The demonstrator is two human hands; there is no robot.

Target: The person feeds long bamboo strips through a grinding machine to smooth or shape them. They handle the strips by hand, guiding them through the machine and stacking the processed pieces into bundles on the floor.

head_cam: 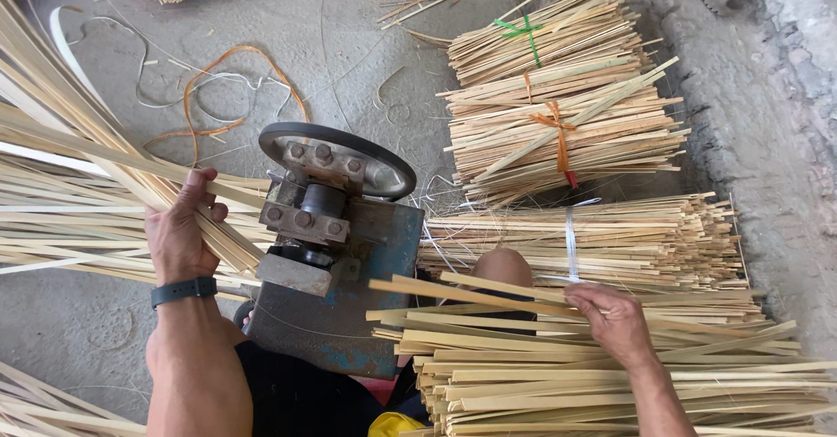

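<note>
Left hand [179, 232], black band on the wrist, fingers curled around a fan of long pale split bamboo strips [105, 184] that run up and left out of frame, their near ends meeting the machine. Right hand [615, 319] lies palm down on a loose stack of flat pale bamboo slats [558, 376], fingers bent over the topmost slats, pinching one or two; exact grip partly hidden by the hand. Between both hands sits a blue-painted metal splitting machine [349, 254] with bolted grey steel blocks and a dark round handwheel [336, 153] at its far side. A bare knee shows just behind the slat stack. Beyond the right hand lies a bundle of bamboo sticks tied with a white strap [584, 241], then a bundle tied with orange cord [567, 136], and farthest a bundle tied with green cord [540, 36]. Loose orange and white plastic strapping [218, 97] curls on the grey concrete floor [349, 44] behind the machine.
</note>
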